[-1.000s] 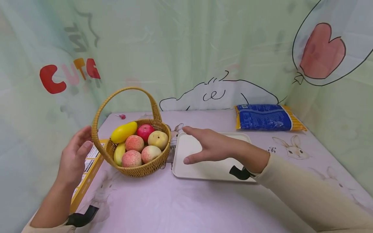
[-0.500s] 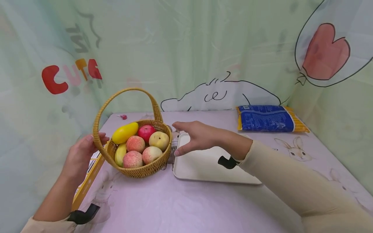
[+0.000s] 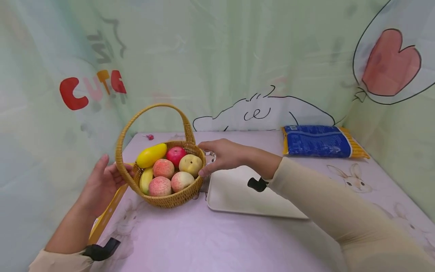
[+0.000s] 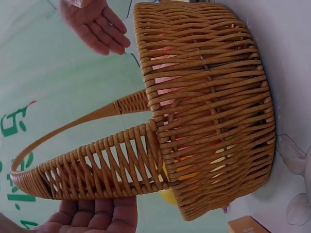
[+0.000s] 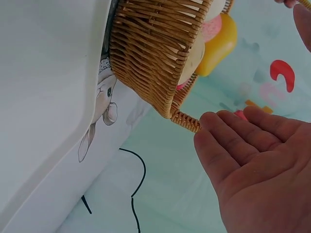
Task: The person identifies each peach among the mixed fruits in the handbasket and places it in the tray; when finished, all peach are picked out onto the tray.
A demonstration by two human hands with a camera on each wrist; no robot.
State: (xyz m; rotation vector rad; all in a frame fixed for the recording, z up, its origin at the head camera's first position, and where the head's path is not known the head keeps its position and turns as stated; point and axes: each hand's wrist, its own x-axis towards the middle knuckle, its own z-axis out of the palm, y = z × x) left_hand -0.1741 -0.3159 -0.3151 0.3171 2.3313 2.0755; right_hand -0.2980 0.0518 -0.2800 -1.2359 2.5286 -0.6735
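Observation:
A wicker basket (image 3: 170, 199) with a tall handle holds a yellow mango (image 3: 151, 155), a red apple (image 3: 175, 155), a banana (image 3: 146, 180) and several peach-like fruits (image 3: 160, 186). At its left side is my left hand (image 3: 103, 187), fingers extended behind the handle's base; the left wrist view shows these fingers (image 4: 104, 213) against the handle. On the other side my right hand (image 3: 224, 155) has its fingertips beside the basket's right rim, thumb apart. In the right wrist view the right hand (image 5: 257, 165) is flat, fingers straight, close to the handle's far base.
A white tray (image 3: 251, 196) lies right of the basket, under my right forearm. Behind it at the right is a blue and yellow packet (image 3: 317, 141). A yellow-edged box (image 3: 107, 215) lies at the left, and a small red item (image 3: 150, 137) is at the back left.
My right hand has moved left from above the tray to the basket's right rim. My left hand has moved right, its fingers now behind the handle's left base. The basket stands in the same place.

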